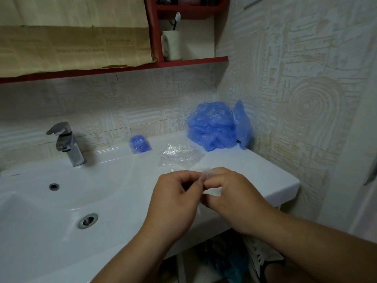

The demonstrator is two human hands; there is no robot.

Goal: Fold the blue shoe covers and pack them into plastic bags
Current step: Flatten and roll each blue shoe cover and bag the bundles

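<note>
Bathroom, patterned tile wall, white sink surface (265, 170) with a tap (65, 144) at left.

Both hands are together over the front right of the surface. The left hand (175, 197) and right hand (230, 197) each pinch the same clear bag (210, 192) between thumb and fingertips. No shoe cover is in either hand.

Step in hand looks like opening the bag mouth. To do it well:
- rub the two film layers against each other at the edge, don't pull, since thin film tears
- once they split, keep one layer per hand and hold the mouth wide
- only then go for a cover

Bag orientation: long axis runs roughly top to bottom between the hands, tilted slightly left at the lower end. Most of it is hidden by the fingers, so I can't tell which end is the mouth.

Blue shoe covers (212, 125) sit well apart at the back right corner, heaped against the wall. The heap is rounded with no clear axis. One cover at its right stands on edge, long axis about upright, leaning on the side wall.

A packed bag (139, 144) with blue inside sits at the back edge. Spare bags (180, 155) lie flat between it and the heap, near the hands.
</note>
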